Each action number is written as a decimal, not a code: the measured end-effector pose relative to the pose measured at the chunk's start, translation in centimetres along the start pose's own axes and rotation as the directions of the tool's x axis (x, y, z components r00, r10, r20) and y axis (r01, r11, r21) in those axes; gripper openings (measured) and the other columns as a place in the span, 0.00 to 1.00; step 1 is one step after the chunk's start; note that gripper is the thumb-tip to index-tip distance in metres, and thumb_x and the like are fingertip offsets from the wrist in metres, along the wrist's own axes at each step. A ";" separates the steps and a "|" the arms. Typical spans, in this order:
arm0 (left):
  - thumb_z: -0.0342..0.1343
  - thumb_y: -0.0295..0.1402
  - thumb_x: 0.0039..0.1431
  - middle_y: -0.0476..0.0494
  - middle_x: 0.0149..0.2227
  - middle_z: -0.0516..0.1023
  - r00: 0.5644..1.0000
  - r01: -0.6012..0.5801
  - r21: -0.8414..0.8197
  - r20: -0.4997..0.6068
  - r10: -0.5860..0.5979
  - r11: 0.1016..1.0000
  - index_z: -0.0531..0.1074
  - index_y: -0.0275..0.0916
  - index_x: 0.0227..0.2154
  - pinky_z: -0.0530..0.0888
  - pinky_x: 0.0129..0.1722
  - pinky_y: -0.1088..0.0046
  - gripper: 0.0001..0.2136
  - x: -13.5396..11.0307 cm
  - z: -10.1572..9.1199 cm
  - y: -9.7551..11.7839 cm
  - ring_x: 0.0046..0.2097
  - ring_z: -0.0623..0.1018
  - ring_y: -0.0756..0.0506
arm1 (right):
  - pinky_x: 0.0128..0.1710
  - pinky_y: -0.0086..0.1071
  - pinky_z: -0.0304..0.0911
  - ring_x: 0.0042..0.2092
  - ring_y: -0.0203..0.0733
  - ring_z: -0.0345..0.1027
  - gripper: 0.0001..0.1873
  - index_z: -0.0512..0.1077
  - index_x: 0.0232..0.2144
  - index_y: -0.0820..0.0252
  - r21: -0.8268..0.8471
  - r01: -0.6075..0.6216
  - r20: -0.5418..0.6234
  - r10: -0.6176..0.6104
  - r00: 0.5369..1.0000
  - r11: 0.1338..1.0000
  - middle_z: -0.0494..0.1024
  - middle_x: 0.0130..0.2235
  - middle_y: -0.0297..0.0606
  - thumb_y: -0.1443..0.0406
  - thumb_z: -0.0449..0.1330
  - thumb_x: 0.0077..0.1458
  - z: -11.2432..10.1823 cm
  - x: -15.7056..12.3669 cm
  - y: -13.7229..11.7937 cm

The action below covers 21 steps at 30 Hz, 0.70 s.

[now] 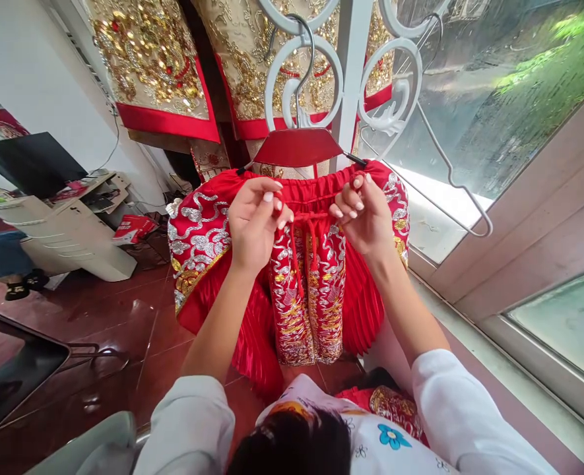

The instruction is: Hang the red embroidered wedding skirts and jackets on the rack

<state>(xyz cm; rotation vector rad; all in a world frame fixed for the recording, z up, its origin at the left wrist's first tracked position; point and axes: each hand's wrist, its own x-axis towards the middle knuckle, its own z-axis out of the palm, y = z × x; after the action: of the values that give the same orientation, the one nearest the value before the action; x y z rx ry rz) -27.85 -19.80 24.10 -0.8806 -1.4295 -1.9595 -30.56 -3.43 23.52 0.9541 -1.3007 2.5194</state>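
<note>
A red pleated skirt (257, 303) with silver and gold embroidery hangs in front of me from a dark red hanger (299, 146). Its waistband is gathered, and a red drawstring (312, 216) crosses the middle, with tasselled ends dangling over the embroidered front panels. My left hand (257, 221) is closed at the left end of the tied cord, thumb and fingers pinched together. Opposite it, my right hand (363, 211) has its fingers curled closed at the cord's right end. Both hands lie over the waistband, and their fingers partly hide what they pinch.
Gold-sequinned garments (153, 59) with red hems hang behind. A white scrolled metal rack (338, 99) carries a bare wire hanger (453, 178) near the window on the right. At left are a white desk (68, 237), a monitor (32, 158) and a black chair (19, 369).
</note>
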 end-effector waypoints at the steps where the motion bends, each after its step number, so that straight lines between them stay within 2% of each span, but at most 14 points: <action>1: 0.58 0.36 0.55 0.53 0.24 0.66 1.000 0.021 -0.026 -0.004 -0.021 0.999 0.70 0.42 0.32 0.71 0.24 0.77 0.06 0.1 -0.1 0.4 0.20 0.64 0.56 | 0.23 0.28 0.56 0.20 0.29 0.47 0.15 0.63 0.26 0.55 0.019 -0.015 0.002 0.015 1.000 1.000 0.50 0.18 0.25 0.52 0.59 0.53 0.1 0.1 -0.4; 3: 0.58 0.35 0.55 0.54 0.24 0.65 0.998 0.065 -0.047 0.007 -0.065 0.997 0.70 0.41 0.31 0.69 0.22 0.77 0.05 0.4 -0.3 1.4 0.18 0.61 0.57 | 0.20 0.28 0.51 0.19 0.29 0.42 0.16 0.61 0.24 0.56 0.012 -0.036 0.011 0.036 0.999 0.999 0.45 0.17 0.24 0.53 0.59 0.53 0.1 0.4 -1.2; 6: 0.58 0.33 0.55 0.54 0.23 0.65 0.994 0.107 -0.033 0.036 -0.106 0.994 0.70 0.42 0.33 0.66 0.20 0.77 0.03 0.9 -0.5 2.6 0.17 0.59 0.57 | 0.19 0.28 0.47 0.18 0.28 0.39 0.16 0.60 0.23 0.56 -0.043 -0.041 0.008 0.041 0.999 0.998 0.43 0.17 0.24 0.54 0.59 0.53 -0.1 1.0 -2.3; 10: 0.56 0.33 0.57 0.55 0.21 0.64 0.985 0.167 0.068 0.033 -0.170 0.984 0.70 0.43 0.37 0.67 0.20 0.76 0.05 1.3 -1.3 2.2 0.16 0.60 0.56 | 0.18 0.28 0.47 0.18 0.28 0.38 0.18 0.58 0.21 0.56 -0.131 -0.056 -0.028 0.053 0.998 0.990 0.43 0.16 0.23 0.53 0.59 0.51 -0.8 1.8 -1.8; 12: 0.55 0.35 0.57 0.54 0.21 0.65 0.989 0.145 0.143 0.021 -0.149 0.979 0.71 0.42 0.37 0.69 0.22 0.75 0.06 1.0 -1.9 1.7 0.18 0.63 0.55 | 0.19 0.29 0.50 0.17 0.29 0.40 0.18 0.58 0.20 0.56 -0.184 -0.038 -0.051 0.029 0.998 0.982 0.45 0.16 0.24 0.53 0.57 0.50 -1.2 1.8 -1.1; 15: 0.53 0.36 0.58 0.51 0.23 0.69 0.997 0.041 0.356 0.048 -0.062 0.934 0.72 0.40 0.36 0.74 0.28 0.72 0.07 -0.1 -3.1 2.0 0.24 0.72 0.51 | 0.22 0.30 0.56 0.19 0.31 0.51 0.17 0.60 0.20 0.56 -0.331 0.042 -0.074 -0.070 0.995 0.943 0.56 0.17 0.28 0.52 0.54 0.51 -2.2 1.0 -0.5; 17: 0.53 0.34 0.58 0.48 0.27 0.73 0.996 -0.055 0.602 0.092 0.000 0.797 0.73 0.40 0.36 0.75 0.35 0.68 0.06 -0.9 -3.8 3.4 0.32 0.76 0.48 | 0.25 0.31 0.59 0.23 0.34 0.59 0.19 0.62 0.20 0.57 -0.518 0.105 -0.104 -0.184 0.977 0.849 0.64 0.20 0.32 0.51 0.52 0.53 -3.3 0.3 -0.9; 18: 0.53 0.32 0.58 0.46 0.31 0.75 0.992 -0.119 0.728 0.121 0.045 0.675 0.73 0.40 0.36 0.75 0.40 0.66 0.06 -1.1 -4.2 4.3 0.36 0.77 0.46 | 0.27 0.32 0.61 0.26 0.35 0.62 0.20 0.64 0.20 0.58 -0.627 0.140 -0.116 -0.269 0.956 0.767 0.67 0.22 0.35 0.51 0.52 0.54 -3.9 -0.1 -1.4; 20: 0.53 0.30 0.57 0.44 0.39 0.76 0.966 -0.256 0.890 0.219 0.138 0.377 0.74 0.40 0.39 0.71 0.48 0.60 0.08 -1.1 -4.9 5.9 0.44 0.75 0.42 | 0.33 0.36 0.64 0.31 0.38 0.66 0.18 0.68 0.23 0.58 -0.823 0.208 -0.066 -0.453 0.889 0.529 0.72 0.28 0.38 0.53 0.52 0.56 -5.2 -0.4 -2.6; 21: 0.54 0.29 0.57 0.43 0.42 0.75 0.945 -0.317 0.917 0.285 0.157 0.241 0.74 0.41 0.40 0.69 0.51 0.57 0.09 -0.8 -5.3 6.5 0.47 0.73 0.41 | 0.37 0.38 0.64 0.35 0.40 0.68 0.15 0.70 0.26 0.57 -0.890 0.241 0.011 -0.510 0.860 0.387 0.73 0.32 0.39 0.54 0.53 0.56 -5.7 -0.4 -3.2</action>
<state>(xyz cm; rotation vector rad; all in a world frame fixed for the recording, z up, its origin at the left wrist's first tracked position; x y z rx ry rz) -23.40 -26.63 26.23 -0.5376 -2.0001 -0.4644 -31.68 3.01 23.03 0.5158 -1.7070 1.2171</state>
